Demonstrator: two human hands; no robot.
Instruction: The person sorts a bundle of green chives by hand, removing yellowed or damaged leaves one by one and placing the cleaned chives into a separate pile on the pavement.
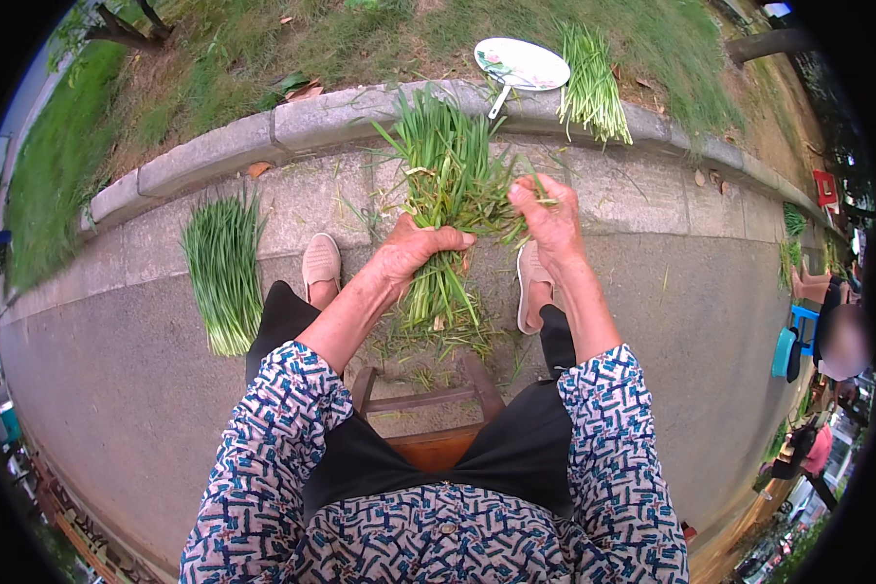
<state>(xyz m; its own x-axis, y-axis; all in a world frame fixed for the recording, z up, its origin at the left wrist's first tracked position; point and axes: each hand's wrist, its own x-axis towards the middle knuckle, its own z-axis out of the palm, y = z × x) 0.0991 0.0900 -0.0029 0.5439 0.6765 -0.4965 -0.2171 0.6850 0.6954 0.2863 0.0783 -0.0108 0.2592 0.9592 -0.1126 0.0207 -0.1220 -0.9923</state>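
Note:
My left hand (412, 252) is closed around the stem end of a bunch of garlic chives (438, 142), thumb across it. The green blades point away from me, towards the stone curb (350, 113). Yellowed and bent leaves are mixed in near my grip. To the right of the bunch, my right hand (555, 219) pinches some loose leaf strands (515, 201) between thumb and fingers. Beneath my hands, more chive scraps (438, 336) lie scattered on the pavement between my shoes.
A neat bundle of chives (223, 277) lies on the ground at my left. Across the curb, right of centre, rest another bundle (595, 87) and a white hand fan (522, 64). A wooden stool (423, 401) is under me. People sit at far right near a blue stool (803, 328).

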